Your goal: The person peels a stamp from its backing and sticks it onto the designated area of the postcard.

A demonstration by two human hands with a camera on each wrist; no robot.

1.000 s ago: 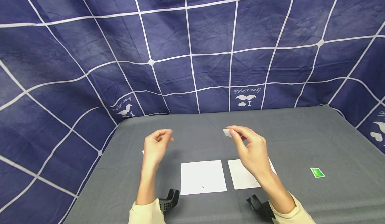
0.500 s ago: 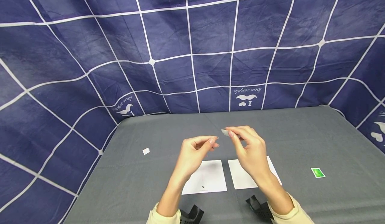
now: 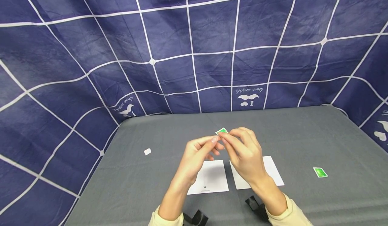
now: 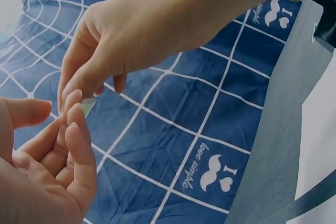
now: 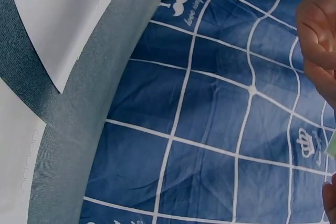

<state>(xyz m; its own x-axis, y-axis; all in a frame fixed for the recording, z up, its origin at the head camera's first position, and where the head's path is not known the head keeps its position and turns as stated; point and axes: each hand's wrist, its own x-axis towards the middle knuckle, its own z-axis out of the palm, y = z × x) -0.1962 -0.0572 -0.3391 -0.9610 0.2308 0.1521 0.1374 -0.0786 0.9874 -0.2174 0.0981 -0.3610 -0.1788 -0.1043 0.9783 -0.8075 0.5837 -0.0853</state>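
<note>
A small green stamp-like square with a white border (image 3: 222, 130) is raised above the table, pinched between the thumb and fingers of my right hand (image 3: 245, 153). My left hand (image 3: 198, 153) is close by on its left, fingertips almost meeting those of the right hand. In the left wrist view, the left thumb (image 4: 32, 113) stands apart from loosely bent fingers (image 4: 79, 135), with nothing seen between them. Only a pale green corner of the square (image 4: 88, 106) shows there; fingers cover the rest.
Two white sheets (image 3: 209, 182) (image 3: 271, 168) lie side by side below my hands, the left one with a small dark mark. Another green square (image 3: 320, 172) lies at the right. A small white piece (image 3: 147, 151) lies at the left. A blue gridded curtain (image 3: 212, 67) hangs behind.
My left hand has moved right, up to the right hand. The square in my right hand has turned from its white face to its green face. The white piece at left has come into full view.
</note>
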